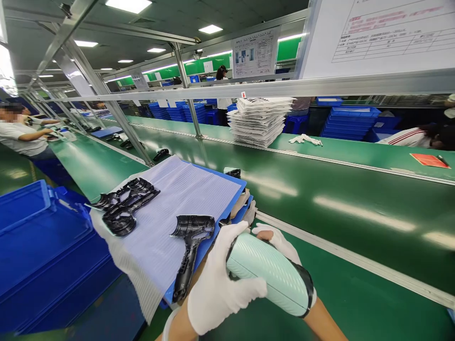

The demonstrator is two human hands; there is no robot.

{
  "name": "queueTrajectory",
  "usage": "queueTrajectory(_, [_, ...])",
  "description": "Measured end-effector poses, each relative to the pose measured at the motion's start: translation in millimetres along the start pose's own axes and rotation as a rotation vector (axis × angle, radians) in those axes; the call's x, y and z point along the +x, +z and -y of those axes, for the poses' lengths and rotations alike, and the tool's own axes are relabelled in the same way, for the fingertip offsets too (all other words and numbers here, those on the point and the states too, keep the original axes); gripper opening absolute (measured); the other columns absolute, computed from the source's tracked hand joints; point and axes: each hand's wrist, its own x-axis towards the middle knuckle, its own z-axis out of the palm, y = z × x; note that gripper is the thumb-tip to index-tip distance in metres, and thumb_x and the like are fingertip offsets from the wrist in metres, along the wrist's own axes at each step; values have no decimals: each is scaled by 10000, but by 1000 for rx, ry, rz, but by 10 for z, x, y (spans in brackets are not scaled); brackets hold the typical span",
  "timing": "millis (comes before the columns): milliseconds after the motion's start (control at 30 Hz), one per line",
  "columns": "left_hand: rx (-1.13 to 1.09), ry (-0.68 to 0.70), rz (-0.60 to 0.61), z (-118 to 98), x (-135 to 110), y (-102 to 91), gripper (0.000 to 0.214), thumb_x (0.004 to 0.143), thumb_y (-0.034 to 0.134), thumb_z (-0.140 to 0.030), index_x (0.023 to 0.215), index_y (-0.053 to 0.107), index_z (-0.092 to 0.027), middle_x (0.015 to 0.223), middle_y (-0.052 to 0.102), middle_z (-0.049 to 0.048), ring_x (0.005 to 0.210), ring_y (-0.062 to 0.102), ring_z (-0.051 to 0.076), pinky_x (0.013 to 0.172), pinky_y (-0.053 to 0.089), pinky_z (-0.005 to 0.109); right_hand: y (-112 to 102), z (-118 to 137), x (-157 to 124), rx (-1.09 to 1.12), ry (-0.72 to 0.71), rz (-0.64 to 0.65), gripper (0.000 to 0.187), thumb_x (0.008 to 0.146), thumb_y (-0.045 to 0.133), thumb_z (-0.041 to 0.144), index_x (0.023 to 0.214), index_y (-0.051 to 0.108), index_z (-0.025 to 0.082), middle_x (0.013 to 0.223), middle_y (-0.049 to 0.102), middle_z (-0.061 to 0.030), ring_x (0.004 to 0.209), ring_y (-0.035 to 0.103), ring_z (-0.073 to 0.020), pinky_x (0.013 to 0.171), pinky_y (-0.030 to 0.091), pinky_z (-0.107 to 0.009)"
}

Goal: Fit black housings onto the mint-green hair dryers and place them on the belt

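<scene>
A mint-green hair dryer housing [268,270] with black ends is held up in front of me, tilted down to the right. My left hand [218,284], in a white glove, is wrapped round its left end, thumb along the near side. Behind the housing, my right hand [282,244] grips the far side; its glove leaves a fingertip bare, and most of its fingers are hidden. Left of my hands, a black hair dryer half-shell [190,248] lies inside up on a white foam sheet [159,255]. More black half-shells [130,203] rest farther back on that sheet.
Blue crates [39,251] stand at the left. Beyond the green conveyor belt [320,189] are a stack of white sheets [261,122], a glove [304,139] and a red card [428,160]. A metal rail [227,91] crosses above. Co-workers sit at the far left and across the line.
</scene>
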Motion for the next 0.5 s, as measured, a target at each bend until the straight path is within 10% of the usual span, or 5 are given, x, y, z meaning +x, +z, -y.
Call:
queueTrajectory(133, [-11, -73, -47, -22, 16, 10, 989, 447, 915, -598, 1311, 522, -320, 1324, 504, 68, 1226, 501, 371, 1043, 414, 481, -36, -155, 67, -204, -72, -58, 197, 886, 422, 252, 867, 618, 256, 1031, 714, -53, 1035, 667, -224, 867, 568, -379])
queueTrajectory(500, [-27, -118, -21, -81, 24, -35, 1129, 334, 994, -399, 1335, 484, -302, 1398, 476, 85, 1306, 452, 391, 1111, 357, 520, -63, -103, 197, -503, -149, -324, 277, 998, 408, 375, 1104, 624, 239, 1062, 713, -90, 1090, 640, -281, 1034, 447, -513])
